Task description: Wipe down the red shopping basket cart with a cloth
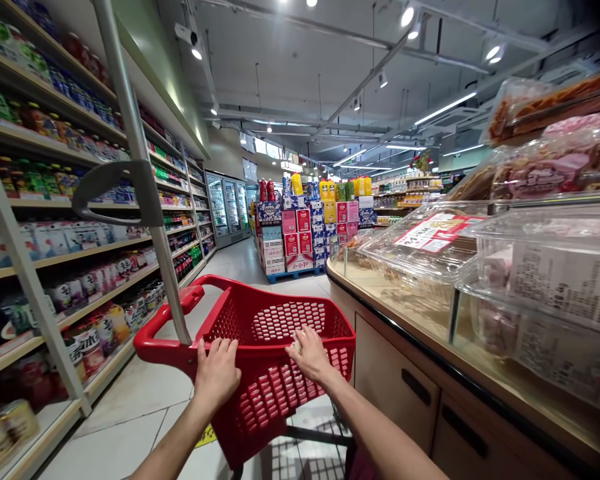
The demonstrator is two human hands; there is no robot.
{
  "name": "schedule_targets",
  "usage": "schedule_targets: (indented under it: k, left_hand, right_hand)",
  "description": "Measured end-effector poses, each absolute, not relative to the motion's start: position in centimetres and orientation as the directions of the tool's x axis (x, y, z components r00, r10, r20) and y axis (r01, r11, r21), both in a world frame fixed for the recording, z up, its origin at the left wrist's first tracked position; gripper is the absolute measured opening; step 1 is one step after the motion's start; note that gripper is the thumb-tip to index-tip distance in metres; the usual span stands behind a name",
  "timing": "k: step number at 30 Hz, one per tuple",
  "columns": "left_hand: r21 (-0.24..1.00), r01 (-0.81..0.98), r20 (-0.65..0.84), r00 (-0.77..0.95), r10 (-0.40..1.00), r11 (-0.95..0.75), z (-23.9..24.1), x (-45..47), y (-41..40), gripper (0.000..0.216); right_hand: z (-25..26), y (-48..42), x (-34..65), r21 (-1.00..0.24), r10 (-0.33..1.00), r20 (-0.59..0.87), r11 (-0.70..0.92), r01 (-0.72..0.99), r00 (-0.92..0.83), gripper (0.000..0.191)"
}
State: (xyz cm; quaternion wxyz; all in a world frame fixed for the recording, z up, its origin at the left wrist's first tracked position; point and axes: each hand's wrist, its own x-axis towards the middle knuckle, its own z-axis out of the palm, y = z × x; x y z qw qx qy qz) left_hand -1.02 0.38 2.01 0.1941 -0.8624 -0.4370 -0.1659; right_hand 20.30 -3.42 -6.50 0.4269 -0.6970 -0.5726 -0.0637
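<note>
A red plastic shopping basket [290,320] on a wheeled frame stands in front of me in a supermarket aisle, with nothing in it that I can see. My left hand [217,373] curls over the basket's near rim. My right hand [307,352] grips the same rim a little further right. A grey pull handle [130,133] rises from the basket's left side, up past my left hand.
Stocked shelves [55,267] line the left. On the right runs a wooden counter [430,353] carrying clear boxes of food [545,267]. A stack of boxed and bottled goods [305,227] stands ahead on a pallet. Fridges [227,207] are at the far end.
</note>
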Motion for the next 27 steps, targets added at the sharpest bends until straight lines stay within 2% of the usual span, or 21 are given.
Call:
schedule_targets:
  k: [6, 9, 13, 21, 24, 27]
  left_hand:
    - [-0.222, 0.814, 0.477, 0.571, 0.669, -0.537, 1.6, -3.0, 0.2, 0.051]
    - [-0.218, 0.816, 0.482, 0.567, 0.668, -0.535, 1.3, -3.2, -0.3, 0.052]
    - [-0.2, 0.821, 0.478, 0.558, 0.678, -0.535, 1.4, -2.9, -0.6, 0.051]
    - [-0.219, 0.813, 0.479, 0.572, 0.666, -0.54, 1.6, -3.4, -0.3, 0.051]
    - [-0.222, 0.799, 0.484, 0.588, 0.648, -0.559, 1.5, -3.7, -0.1, 0.051]
    - [-0.204, 0.799, 0.488, 0.584, 0.649, -0.566, 1.4, -3.6, -0.1, 0.051]
  right_hand:
    - [-6.5, -4.2, 20.6, -0.521, 0.737, 0.635, 0.188, 0.833, 0.231, 0.031]
    - [-5.7, -4.3, 21.8, -0.53, 0.695, 0.664, 0.176, 0.829, 0.276, 0.021]
    - [-4.9, -3.5, 21.4, -0.529, 0.621, 0.702, 0.124, 0.84, 0.35, 0.025]
    - [-6.6, -4.4, 18.4, -0.399, 0.721, 0.69, 0.306, 0.864, 0.063, 0.031]
    - [-6.5, -5.9, 21.8, -0.433, 0.755, 0.649, 0.265, 0.862, 0.094, 0.029]
    - [-6.4, -7.7, 26.3, -0.502, 0.753, 0.612, 0.133, 0.854, 0.242, 0.032]
